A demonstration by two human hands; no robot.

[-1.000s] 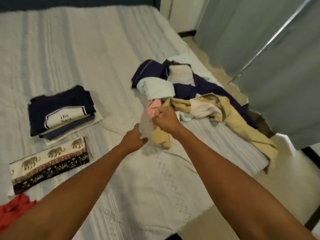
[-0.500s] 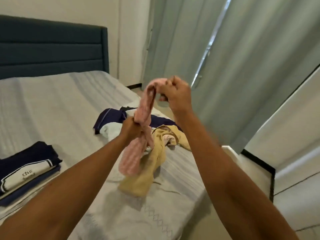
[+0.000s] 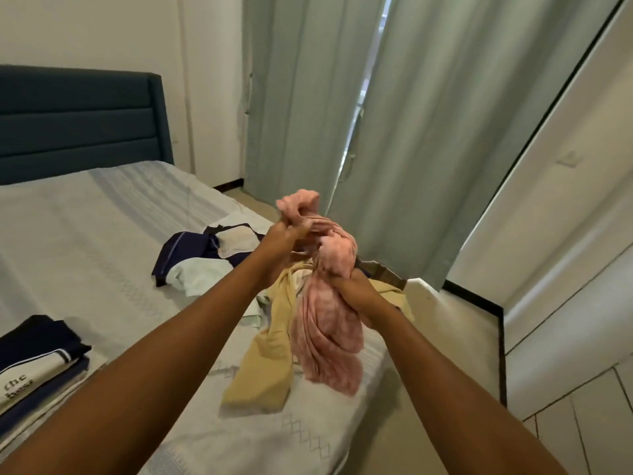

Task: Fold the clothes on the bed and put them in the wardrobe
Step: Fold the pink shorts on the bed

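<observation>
2 hands held 1 pink garment (image 3: 330,327) above the bed (image 3: 102,234) edge: left hand (image 3: 282,243) fingers curled round its top, right hand (image 3: 347,286) fingers clenched round its middle.

Folded stack (image 3: 37,351) on bed (image 3: 85,228), near left; loose pile (image 3: 191,255) farther right by bed edge; garment (image 3: 329,323) above pile; curtain (image 3: 428,132) apparently behind.

This is a bedroom in a home: a bed (image 3: 102,234) with a pale stitched cover and a dark blue padded headboard (image 3: 78,121), loose clothes (image 3: 191,255) and a folded stack (image 3: 34,358) lying on it, floor-length grey-green curtains (image 3: 428,132) and white panelled doors (image 3: 565,234) alongside.
</observation>
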